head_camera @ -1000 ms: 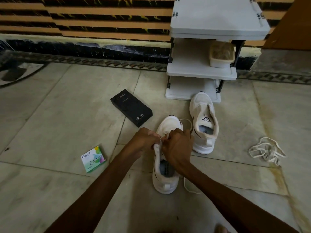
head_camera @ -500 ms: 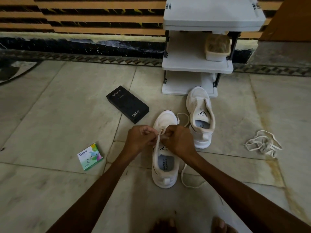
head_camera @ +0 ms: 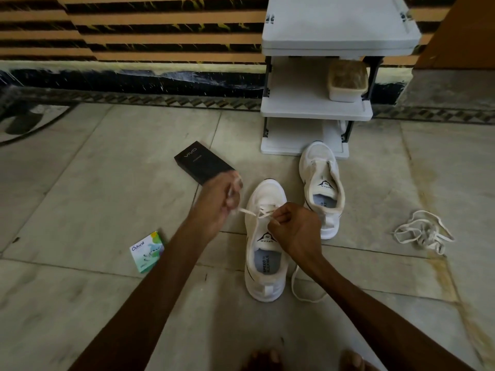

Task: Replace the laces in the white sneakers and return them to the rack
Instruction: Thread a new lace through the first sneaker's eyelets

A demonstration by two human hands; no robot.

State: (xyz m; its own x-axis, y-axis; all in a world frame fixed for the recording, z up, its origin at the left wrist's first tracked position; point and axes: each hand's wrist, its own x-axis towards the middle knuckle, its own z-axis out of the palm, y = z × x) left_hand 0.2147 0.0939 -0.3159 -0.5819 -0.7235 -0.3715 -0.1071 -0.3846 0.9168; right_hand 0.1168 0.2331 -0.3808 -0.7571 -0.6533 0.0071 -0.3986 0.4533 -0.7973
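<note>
On the floor (head_camera: pixel 107 199) before the rack (head_camera: pixel 316 113), we thread a lace (head_camera: pixel 247 211) through the front eyelets of the near sneaker (head_camera: pixel 266 192), its toe pointing at the rack. Our left grip (head_camera: pixel 214 207), blurred, pinches one lace end drawn out leftward. Our right grip (head_camera: pixel 298 232) pinches the other strand above the tongue, with slack looping on the floor beside the heel. Done well, we judge, both ends get pulled even and flat before the next crossing, with the shoe kept from sliding. The sneaker is white and low with a printed tongue, and only its lowest eyelets are laced. The second sneaker (head_camera: pixel 321 167) stands unlaced, toe at the rack's base. Old laces (head_camera: pixel 423 234) lie heaped well to the right, a black box (head_camera: pixel 198 163) and small carton (head_camera: pixel 147 251) to the left.
</note>
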